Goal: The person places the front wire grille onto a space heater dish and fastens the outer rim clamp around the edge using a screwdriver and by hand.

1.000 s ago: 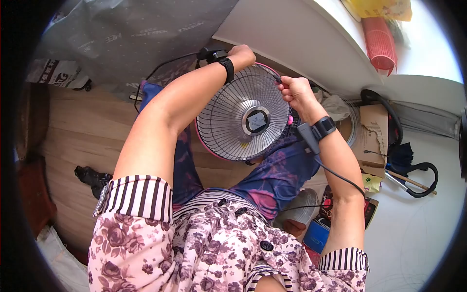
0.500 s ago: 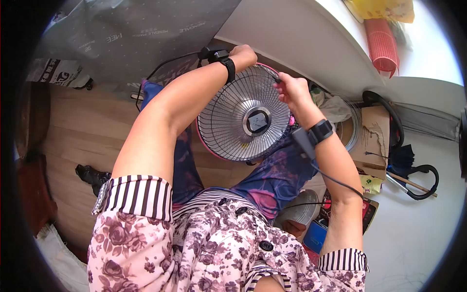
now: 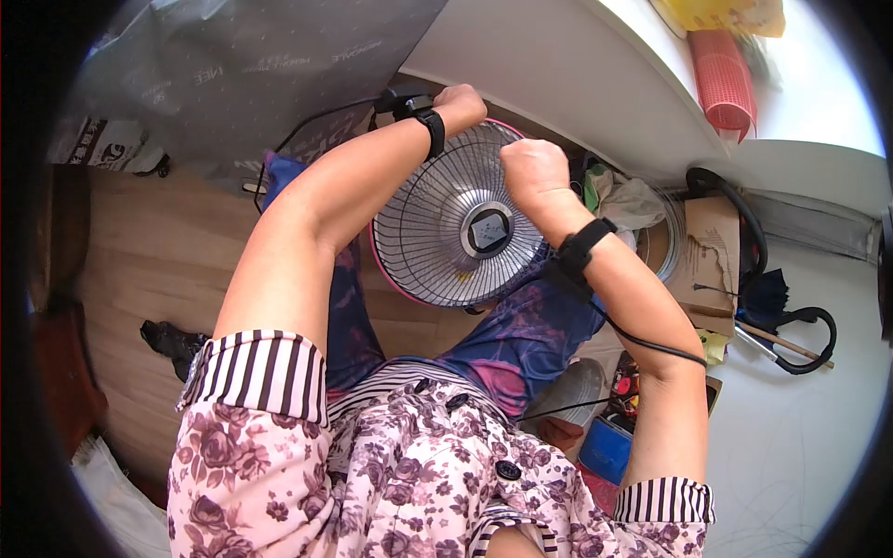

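A round, fan-shaped heater (image 3: 433, 237) with a wire guard, pink rim and silver centre stands between my knees, its guard tilted up toward me. At its far rim is my left hand (image 3: 462, 104), closed, with the fingertips hidden on the far side; it appears to grip the rim. My right hand (image 3: 537, 172) is curled into a fist over the guard's right edge, back of the hand toward me. Whatever its fingers hold is hidden. Black straps with cables circle both wrists.
To the right lie a torn cardboard box (image 3: 712, 251), an umbrella (image 3: 767, 298) and a blue box (image 3: 606, 453). A white ledge holds a red mesh roll (image 3: 723, 84). Grey sheeting (image 3: 251, 84) hangs at the upper left. A black bag (image 3: 175, 346) lies on the wooden floor.
My right hand has turned over and moved slightly left and toward me; the small dark thing seen at its fingertips is now out of sight. My left hand stays at the rim.
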The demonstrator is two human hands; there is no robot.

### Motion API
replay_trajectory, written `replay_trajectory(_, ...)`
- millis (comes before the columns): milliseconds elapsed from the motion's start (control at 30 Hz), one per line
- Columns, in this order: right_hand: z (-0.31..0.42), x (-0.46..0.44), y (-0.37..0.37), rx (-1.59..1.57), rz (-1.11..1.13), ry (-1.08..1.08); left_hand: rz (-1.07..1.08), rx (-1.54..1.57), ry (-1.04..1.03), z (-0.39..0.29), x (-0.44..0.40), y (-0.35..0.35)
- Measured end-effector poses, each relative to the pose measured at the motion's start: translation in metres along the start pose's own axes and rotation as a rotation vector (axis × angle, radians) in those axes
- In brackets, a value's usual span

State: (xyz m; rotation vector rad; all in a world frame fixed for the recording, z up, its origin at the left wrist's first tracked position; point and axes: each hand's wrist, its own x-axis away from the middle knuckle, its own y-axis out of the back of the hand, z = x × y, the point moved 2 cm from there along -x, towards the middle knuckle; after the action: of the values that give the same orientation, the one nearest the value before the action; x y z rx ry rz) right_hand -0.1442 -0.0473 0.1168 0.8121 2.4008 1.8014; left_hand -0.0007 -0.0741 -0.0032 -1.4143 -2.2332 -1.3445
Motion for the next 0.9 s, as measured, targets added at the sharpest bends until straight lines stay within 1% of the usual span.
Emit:
replay_trajectory(33,0.005,0.000,0.001,0.040,0.034,0.046,0.004,0.004,0.003,-0.001,0.002,0.002)
replay_trajectory(67,0.003,-0.001,0.001,0.009,0.024,0.005,0.009,0.010,0.010,-0.001,0.004,0.003)
replay_trajectory(167,-0.008,0.002,0.004,-0.174,-0.041,-0.218,0.052,0.012,0.028,-0.003,0.006,0.006)
replay_trajectory(200,-0.017,0.002,-0.010,-0.294,-0.232,-0.243,0.051,0.010,0.028,-0.003,0.007,0.007)
replay_trajectory(300,-0.041,-0.006,-0.029,-1.186,0.016,-0.645,0.028,-0.017,0.032,-0.002,0.002,0.004)
replay_trajectory(333,-0.034,0.002,-0.013,-1.709,0.049,-0.832,0.009,-0.038,0.036,-0.003,0.002,0.003)
replay_trajectory(367,-0.039,0.000,-0.026,-2.034,0.092,-1.035,-0.010,-0.058,0.039,-0.004,0.002,0.002)
replay_trajectory(433,-0.047,0.002,-0.036,-2.388,0.280,-1.258,-0.001,-0.049,0.023,-0.004,-0.002,0.001)
replay_trajectory(500,-0.047,0.003,-0.061,-2.496,0.446,-1.074,0.011,-0.047,0.008,-0.003,-0.003,-0.002)
replay_trajectory(533,-0.044,0.005,-0.059,-2.410,0.412,-1.120,0.015,-0.048,0.002,-0.004,-0.002,-0.001)
replay_trajectory(633,-0.045,0.004,-0.053,-1.896,0.271,-0.884,0.037,-0.001,0.023,-0.001,0.003,0.003)
replay_trajectory(667,-0.043,0.004,-0.048,-1.641,0.169,-0.830,0.047,0.024,0.032,-0.002,0.005,0.005)
replay_trajectory(700,-0.045,-0.001,-0.055,-1.390,0.140,-0.767,0.032,0.016,0.018,-0.003,0.008,0.007)
replay_trajectory(733,-0.044,-0.003,-0.055,-0.961,-0.069,-0.563,0.019,0.008,0.004,-0.002,0.009,0.007)
replay_trajectory(767,-0.032,-0.003,-0.037,-0.526,-0.255,-0.350,0.004,0.001,-0.010,-0.002,0.007,0.006)
replay_trajectory(800,-0.023,0.000,-0.025,-0.392,-0.161,-0.311,-0.001,-0.006,-0.018,-0.002,0.006,0.005)
replay_trajectory(900,0.006,0.009,-0.011,0.093,-0.127,0.033,0.001,-0.015,-0.022,0.001,-0.002,0.000)
